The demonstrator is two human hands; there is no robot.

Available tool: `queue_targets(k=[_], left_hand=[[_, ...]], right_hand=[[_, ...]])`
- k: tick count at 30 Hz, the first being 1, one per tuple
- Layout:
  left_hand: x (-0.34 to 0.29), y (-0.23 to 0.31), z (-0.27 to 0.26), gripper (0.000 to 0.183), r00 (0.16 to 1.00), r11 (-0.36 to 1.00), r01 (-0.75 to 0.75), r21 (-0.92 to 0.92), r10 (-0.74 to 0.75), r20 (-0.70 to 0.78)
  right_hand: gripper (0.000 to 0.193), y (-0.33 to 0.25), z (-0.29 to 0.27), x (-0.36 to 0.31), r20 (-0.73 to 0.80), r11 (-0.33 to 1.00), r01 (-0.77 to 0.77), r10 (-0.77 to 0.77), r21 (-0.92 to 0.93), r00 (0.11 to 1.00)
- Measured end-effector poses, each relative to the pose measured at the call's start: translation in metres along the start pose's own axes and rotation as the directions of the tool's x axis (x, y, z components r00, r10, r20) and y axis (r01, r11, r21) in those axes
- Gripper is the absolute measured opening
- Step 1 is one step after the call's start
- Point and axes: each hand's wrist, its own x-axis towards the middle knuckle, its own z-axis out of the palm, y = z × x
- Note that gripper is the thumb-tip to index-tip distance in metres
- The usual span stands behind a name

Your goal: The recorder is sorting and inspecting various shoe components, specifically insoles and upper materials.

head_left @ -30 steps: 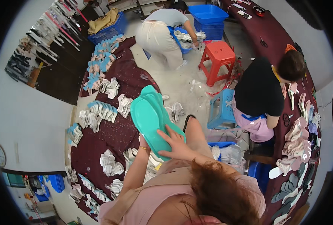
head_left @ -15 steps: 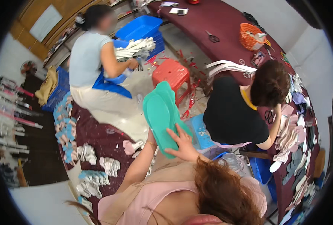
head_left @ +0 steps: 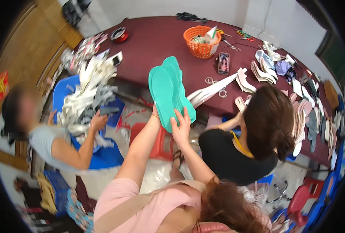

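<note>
A stack of teal, sole-shaped insoles (head_left: 170, 91) is held out in front of me at arm's length. Its layers are fanned apart, with rounded toe ends pointing away from me. My left hand (head_left: 155, 113) grips the stack from behind at its left edge, and most of its fingers are hidden beneath. At the lower right edge, my right hand (head_left: 181, 126) holds it too, with several fingers on the top face. Below the insoles stands a red plastic stool (head_left: 162, 145). Beyond them lies the far table (head_left: 153, 40) with its dark red cover.
A person in black (head_left: 234, 159) sits at right by piled insoles (head_left: 298, 112). Another person (head_left: 59, 145) at left handles white and grey strips over a blue tub (head_left: 61, 91). An orange basket (head_left: 199, 50), phone (head_left: 223, 63) and scissors (head_left: 244, 35) lie on the table.
My view has turned toward the far table, and both arms now reach farther out with the insoles. The person at left now bends over the tub of strips.
</note>
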Motion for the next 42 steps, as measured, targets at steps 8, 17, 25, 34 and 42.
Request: queue_targets(k=[8,17,25,34,42], left_hand=[[0.24,0.083,-0.024,0.051,0.995,0.973,-0.097,0.208,0.097,0.008],[0.427,0.05,-0.047,0.1,0.922,0.605,0.01,0.796,0.303,-0.242],[0.403,0.02,-0.046,0.1,0.937,0.606,0.208,0.768,0.101,-0.334],[0.016,-0.134,-0.115,0.037,0.92,0.558,0.38,0.738,-0.309,-0.24],[-0.062,-0.228,-0.017,0.075,0.672,0.644,0.74,0.197,-0.687,-0.277]], right_hand=[[0.042,0.078,0.109,0.224,0.033,0.977,-0.151,0.148,0.153,0.989],[0.048,0.131,0.137,0.363,0.29,0.989,-0.022,0.064,-0.145,0.955],[0.029,0.143,0.094,0.005,-0.125,0.955,-0.272,0.257,-0.117,0.958],[0.044,0.075,-0.07,-0.19,0.336,0.695,-0.691,0.711,-0.199,0.618],[0.038,0.084,-0.129,-0.338,0.071,0.615,-0.782,0.789,-0.104,0.61]])
